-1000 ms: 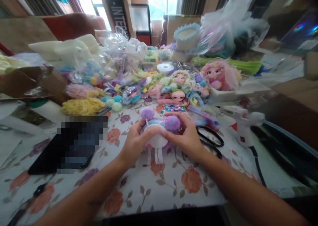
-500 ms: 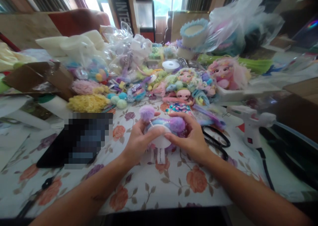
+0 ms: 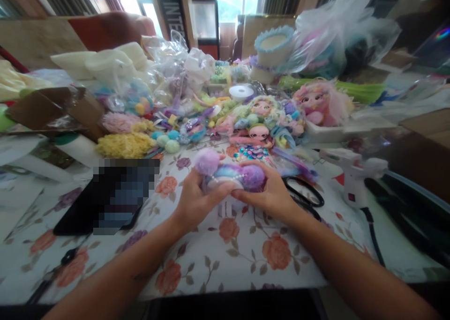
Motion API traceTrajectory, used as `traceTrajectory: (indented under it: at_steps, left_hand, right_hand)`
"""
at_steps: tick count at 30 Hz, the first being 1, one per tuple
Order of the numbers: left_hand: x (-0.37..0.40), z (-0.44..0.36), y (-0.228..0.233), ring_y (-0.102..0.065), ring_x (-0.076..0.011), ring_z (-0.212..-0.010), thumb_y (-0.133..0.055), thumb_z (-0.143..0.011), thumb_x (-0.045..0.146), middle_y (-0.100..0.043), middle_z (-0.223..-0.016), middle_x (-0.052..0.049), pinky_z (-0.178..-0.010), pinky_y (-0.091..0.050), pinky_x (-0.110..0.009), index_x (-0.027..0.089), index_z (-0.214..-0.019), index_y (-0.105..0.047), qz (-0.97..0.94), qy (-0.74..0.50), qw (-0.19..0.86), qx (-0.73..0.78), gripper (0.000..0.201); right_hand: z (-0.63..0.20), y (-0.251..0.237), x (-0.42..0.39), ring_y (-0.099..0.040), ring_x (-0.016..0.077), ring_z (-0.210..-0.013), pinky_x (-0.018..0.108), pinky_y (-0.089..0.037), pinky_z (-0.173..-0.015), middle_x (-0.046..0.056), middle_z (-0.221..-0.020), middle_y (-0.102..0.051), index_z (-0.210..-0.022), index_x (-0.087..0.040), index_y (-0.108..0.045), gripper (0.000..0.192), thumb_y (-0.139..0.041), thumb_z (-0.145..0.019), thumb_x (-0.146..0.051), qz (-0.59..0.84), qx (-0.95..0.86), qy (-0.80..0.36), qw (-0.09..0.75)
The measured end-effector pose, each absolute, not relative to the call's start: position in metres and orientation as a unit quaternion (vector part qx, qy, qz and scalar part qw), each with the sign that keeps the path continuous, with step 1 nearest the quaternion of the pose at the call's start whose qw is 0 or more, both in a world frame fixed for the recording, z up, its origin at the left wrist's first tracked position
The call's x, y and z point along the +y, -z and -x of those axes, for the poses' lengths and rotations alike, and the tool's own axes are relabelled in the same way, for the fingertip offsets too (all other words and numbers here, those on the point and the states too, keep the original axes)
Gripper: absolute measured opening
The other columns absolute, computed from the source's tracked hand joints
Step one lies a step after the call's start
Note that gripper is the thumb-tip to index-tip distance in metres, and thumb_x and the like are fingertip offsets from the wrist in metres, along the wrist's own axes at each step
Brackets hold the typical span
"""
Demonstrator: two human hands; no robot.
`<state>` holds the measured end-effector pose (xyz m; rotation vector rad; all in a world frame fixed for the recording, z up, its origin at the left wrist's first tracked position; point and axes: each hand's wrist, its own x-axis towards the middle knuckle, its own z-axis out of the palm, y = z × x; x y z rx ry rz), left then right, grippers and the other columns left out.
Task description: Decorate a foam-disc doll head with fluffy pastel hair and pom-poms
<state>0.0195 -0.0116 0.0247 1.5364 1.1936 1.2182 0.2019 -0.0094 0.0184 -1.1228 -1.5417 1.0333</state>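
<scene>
Just right of the hands lie black scissors (image 3: 305, 194), and beyond them to the right stands a white glue gun (image 3: 351, 177) with a dark cord. To the left lies a dark phone (image 3: 105, 203). Straight ahead of the hands lie two dolls (image 3: 260, 123) among pastel pompoms (image 3: 168, 141), with a white ribbon spool (image 3: 241, 92) further back. Ahead and to the left sit yellow fluff (image 3: 121, 145) and a cardboard box (image 3: 52, 108). All rest on a floral tablecloth (image 3: 246, 254).

Home craft workspace: floral tablecloth (image 3: 246, 254), glue gun (image 3: 351, 179), scissors (image 3: 305, 196), pompoms (image 3: 165, 139), dolls (image 3: 260, 123) centre frame.
</scene>
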Motion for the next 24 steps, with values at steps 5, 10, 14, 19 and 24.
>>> traceTrajectory:
  at_steps: [5, 10, 14, 19, 24]
  left_hand:
    - [-0.012, -0.021, -0.02, -0.066, -0.0216, -0.096, -0.079, -0.074, 0.035, -0.071, -0.101, -0.005, -0.087, -0.053, -0.032, 0.02, -0.108, -0.063, -0.584, -0.504, 0.44, 0.46, 0.04]
    - [-0.009, -0.022, -0.015, -0.065, -0.0201, -0.102, -0.081, -0.075, 0.036, -0.071, -0.109, -0.003, -0.089, -0.052, -0.03, 0.023, -0.118, -0.063, -0.548, -0.522, 0.491, 0.431, 0.049]
    - [-0.008, -0.023, -0.014, -0.064, -0.0186, -0.1, -0.083, -0.073, 0.033, -0.07, -0.107, -0.002, -0.088, -0.052, -0.029, 0.026, -0.118, -0.063, -0.506, -0.533, 0.533, 0.419, 0.05]
    - [-0.008, -0.025, -0.013, -0.063, -0.0177, -0.097, -0.083, -0.073, 0.029, -0.069, -0.104, -0.001, -0.085, -0.052, -0.029, 0.026, -0.117, -0.062, -0.473, -0.532, 0.572, 0.407, 0.048]
    - [-0.007, -0.023, -0.012, -0.063, -0.0173, -0.095, -0.083, -0.073, 0.029, -0.067, -0.103, -0.001, -0.085, -0.051, -0.029, 0.026, -0.118, -0.061, -0.474, -0.526, 0.581, 0.402, 0.05]
  right_hand:
    - [-0.202, -0.02, -0.009, -0.065, 0.0219, -0.075, 0.032, -0.054, -0.065, 0.001, -0.079, -0.07, -0.089, -0.023, -0.068, 0.034, -0.085, -0.063, -0.038, 0.463, -0.637, -0.404, 0.466]
    - [-0.2, -0.019, -0.009, -0.067, 0.0207, -0.075, 0.031, -0.056, -0.067, 0.002, -0.084, -0.072, -0.092, -0.021, -0.067, 0.04, -0.086, -0.061, -0.038, 0.461, -0.597, -0.467, 0.461]
    - [-0.199, -0.015, -0.009, -0.067, 0.0192, -0.072, 0.03, -0.055, -0.066, 0.001, -0.081, -0.073, -0.09, -0.02, -0.067, 0.039, -0.087, -0.062, -0.038, 0.453, -0.584, -0.49, 0.462]
    - [-0.197, -0.012, -0.009, -0.069, 0.0199, -0.075, 0.031, -0.056, -0.069, 0.002, -0.084, -0.074, -0.091, -0.02, -0.068, 0.037, -0.087, -0.064, -0.036, 0.451, -0.582, -0.488, 0.469]
    - [-0.196, -0.012, -0.01, -0.07, 0.0207, -0.076, 0.032, -0.056, -0.07, 0.002, -0.083, -0.075, -0.09, -0.02, -0.068, 0.037, -0.087, -0.063, -0.036, 0.457, -0.592, -0.464, 0.475]
